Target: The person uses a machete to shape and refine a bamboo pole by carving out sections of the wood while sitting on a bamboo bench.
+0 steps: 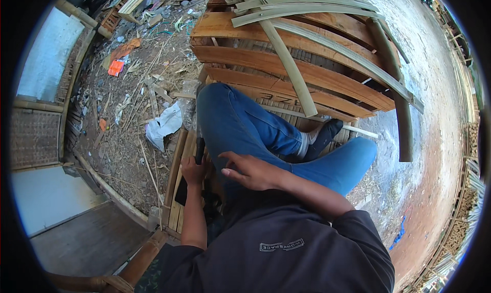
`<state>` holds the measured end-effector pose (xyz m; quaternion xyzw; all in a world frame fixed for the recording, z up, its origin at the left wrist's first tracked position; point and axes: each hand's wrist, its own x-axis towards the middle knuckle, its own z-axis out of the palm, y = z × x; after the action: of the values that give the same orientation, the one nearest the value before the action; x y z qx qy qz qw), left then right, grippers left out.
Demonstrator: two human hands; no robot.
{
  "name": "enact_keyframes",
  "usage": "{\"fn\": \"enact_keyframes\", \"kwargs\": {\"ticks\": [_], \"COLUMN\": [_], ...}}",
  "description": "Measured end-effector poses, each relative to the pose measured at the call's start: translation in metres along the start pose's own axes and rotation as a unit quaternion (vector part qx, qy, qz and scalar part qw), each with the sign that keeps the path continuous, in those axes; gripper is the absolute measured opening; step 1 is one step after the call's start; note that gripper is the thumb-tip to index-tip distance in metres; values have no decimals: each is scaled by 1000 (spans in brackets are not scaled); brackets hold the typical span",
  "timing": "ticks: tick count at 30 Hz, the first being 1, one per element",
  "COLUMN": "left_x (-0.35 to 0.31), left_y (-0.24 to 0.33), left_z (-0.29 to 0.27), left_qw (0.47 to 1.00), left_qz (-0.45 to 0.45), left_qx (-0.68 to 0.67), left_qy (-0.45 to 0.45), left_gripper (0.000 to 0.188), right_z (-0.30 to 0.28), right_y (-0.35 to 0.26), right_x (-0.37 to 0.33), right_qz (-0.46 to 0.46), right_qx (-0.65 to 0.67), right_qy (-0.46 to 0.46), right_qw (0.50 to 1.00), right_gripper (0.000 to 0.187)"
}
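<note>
At the left side of my lap, my left hand [193,171] is closed round a narrow black object like a tool handle [200,148]. The rest of this object is hidden beside my knee, so its kind is unclear. My right hand [248,172] hovers over my jeans [225,124], thumb and forefinger apart, with nothing visible between them. Under the left hand runs a wooden slat bench [175,178], with dark items lying on it that I cannot make out.
Ahead stands a stack of wooden planks [286,68] shaped like a crate. Bamboo strips [302,9] lie across its top, and a long bamboo pole [292,68] leans over it. A torn white sack [164,125] and litter cover the ground at left, beside a bamboo-framed wall [38,134].
</note>
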<state>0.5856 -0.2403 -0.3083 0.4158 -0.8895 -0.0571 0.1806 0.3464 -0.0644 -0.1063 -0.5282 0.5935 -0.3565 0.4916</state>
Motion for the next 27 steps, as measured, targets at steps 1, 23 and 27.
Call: {"fn": "enact_keyframes", "kwargs": {"ticks": [1, 23, 27], "left_x": [-2, 175, 210], "left_y": [5, 193, 360], "left_z": [0, -146, -193], "left_qw": [1000, 900, 840], "left_qz": [14, 230, 443], "left_qx": [3, -209, -298], "left_qy": [-9, 306, 94], "left_gripper": [39, 21, 21], "right_z": [-6, -175, -216], "right_y": [-2, -44, 27], "right_x": [-7, -353, -345], "right_qz": [3, 96, 171], "right_qx": [5, -193, 42], "right_qy": [13, 696, 610], "right_qw": [1000, 684, 773], "right_gripper": [55, 42, 42]}}
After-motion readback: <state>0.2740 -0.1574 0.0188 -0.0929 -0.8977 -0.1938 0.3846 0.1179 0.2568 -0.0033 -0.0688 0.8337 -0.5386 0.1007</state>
